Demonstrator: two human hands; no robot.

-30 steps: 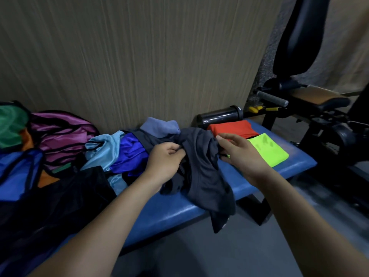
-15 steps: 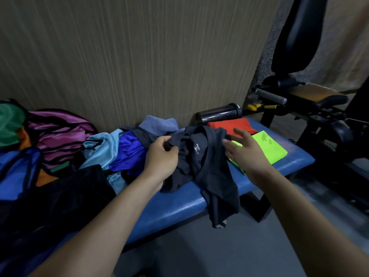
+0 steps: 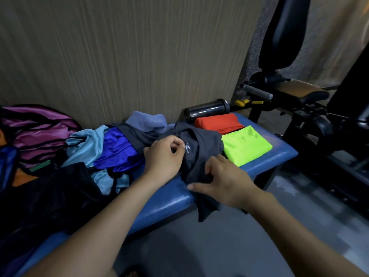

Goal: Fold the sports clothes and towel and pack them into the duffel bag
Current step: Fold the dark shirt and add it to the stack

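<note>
We're on the fold step for the dark grey shirt (image 3: 201,154), which lies bunched mid-bench toward the front edge of the blue padded bench (image 3: 169,204), one end hanging over that edge. Left hand (image 3: 162,158) has fingers curled, pinching the fabric near the small printed neck label. Right hand (image 3: 225,180) sits on the lower part of the shirt at the front edge, fingers bent into the cloth and thumb stretched out along the bench; it looks like a grasp on the fabric. Two items look done: a folded red garment (image 3: 218,123) at the back right corner and a folded neon green garment (image 3: 246,144) just in front of it, touching the shirt's right side. Not yet folded, piled left of the shirt: a royal blue garment (image 3: 117,150), a light blue mesh garment (image 3: 85,144), and a grey-blue cloth (image 3: 147,120) at the back edge, maybe the towel, can't confirm. A black shaker bottle (image 3: 207,109) lies on its side along the back edge behind the red one. Dark fabric at the left end is likely the duffel bag (image 3: 46,198); can't tell whether it's open. Next move, as we read it: pull the shirt flat, square up the shoulders, keep the overhanging end from dragging it off the bench, then fold. Packing not started.
</note>
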